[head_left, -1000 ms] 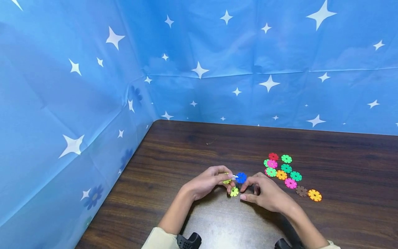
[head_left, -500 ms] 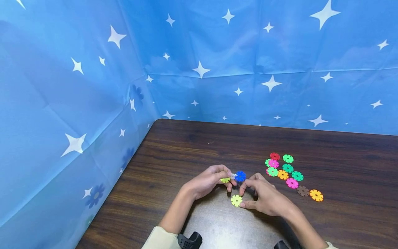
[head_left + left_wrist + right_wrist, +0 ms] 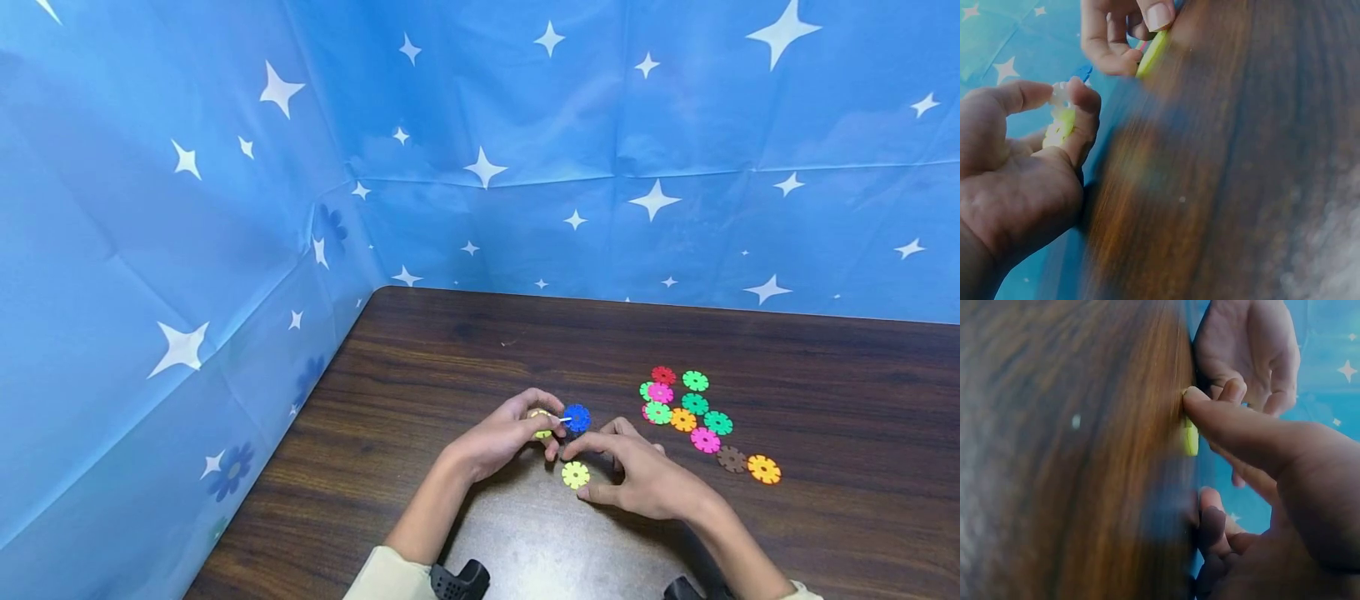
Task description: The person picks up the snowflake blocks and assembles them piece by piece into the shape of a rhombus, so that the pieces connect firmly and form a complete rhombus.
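Note:
My left hand [image 3: 498, 442] pinches a short chain of notched interlocking discs between thumb and fingers. In it are a yellow disc [image 3: 541, 424], a white disc [image 3: 1060, 94] seen nearly edge-on from the head, and a blue disc [image 3: 577, 418] at the outer end, facing up. Facing it, my right hand [image 3: 648, 475] has its thumb and index finger at opposite edges of a loose yellow disc [image 3: 576, 475]. The left wrist view shows that yellow disc [image 3: 1152, 53] edge-on, pinched by those fingertips close over the table.
Right of my hands lies a loose group of discs on the dark wooden table [image 3: 450, 350], among them a red disc [image 3: 663, 376], a pink disc [image 3: 705, 440], a brown disc [image 3: 731, 459] and an orange disc [image 3: 764, 469]. A blue starry curtain [image 3: 480, 225] stands behind and at the left.
The loose yellow disc has come out from under my left fingers toward me, and my right fingertips have come to its edges. The blue disc's end of the chain has risen slightly.

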`<action>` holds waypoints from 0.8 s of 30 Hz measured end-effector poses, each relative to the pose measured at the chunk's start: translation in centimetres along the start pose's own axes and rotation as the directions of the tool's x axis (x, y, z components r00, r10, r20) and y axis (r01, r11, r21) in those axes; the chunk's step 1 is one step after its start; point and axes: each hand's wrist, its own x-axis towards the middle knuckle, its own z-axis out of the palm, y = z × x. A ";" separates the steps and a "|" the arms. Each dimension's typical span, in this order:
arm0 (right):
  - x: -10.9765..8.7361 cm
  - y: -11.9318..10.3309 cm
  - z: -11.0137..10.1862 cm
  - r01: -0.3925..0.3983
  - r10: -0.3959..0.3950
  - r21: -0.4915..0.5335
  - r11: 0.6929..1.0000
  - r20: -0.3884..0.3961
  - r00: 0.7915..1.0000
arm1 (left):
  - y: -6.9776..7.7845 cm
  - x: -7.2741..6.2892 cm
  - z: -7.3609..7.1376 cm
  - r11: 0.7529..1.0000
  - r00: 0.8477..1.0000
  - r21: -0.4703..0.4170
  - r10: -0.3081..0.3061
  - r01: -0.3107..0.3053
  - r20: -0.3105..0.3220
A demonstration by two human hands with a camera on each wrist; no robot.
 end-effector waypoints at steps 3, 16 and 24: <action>0.0 0.0 0.0 -0.008 0.008 -0.009 1.000 0.012 1.000 | 0.2 -0.1 0.0 1.000 1.000 0.027 -0.006 0.006 -0.001; 0.1 1.1 -1.1 -0.139 0.184 0.326 0.935 -0.113 0.976 | 0.2 -0.1 0.2 0.992 0.997 0.113 -0.060 0.064 -0.037; 0.2 1.4 -1.2 -0.145 0.232 0.378 0.914 -0.194 0.953 | 0.3 0.1 0.6 0.974 0.998 0.217 -0.063 0.058 0.015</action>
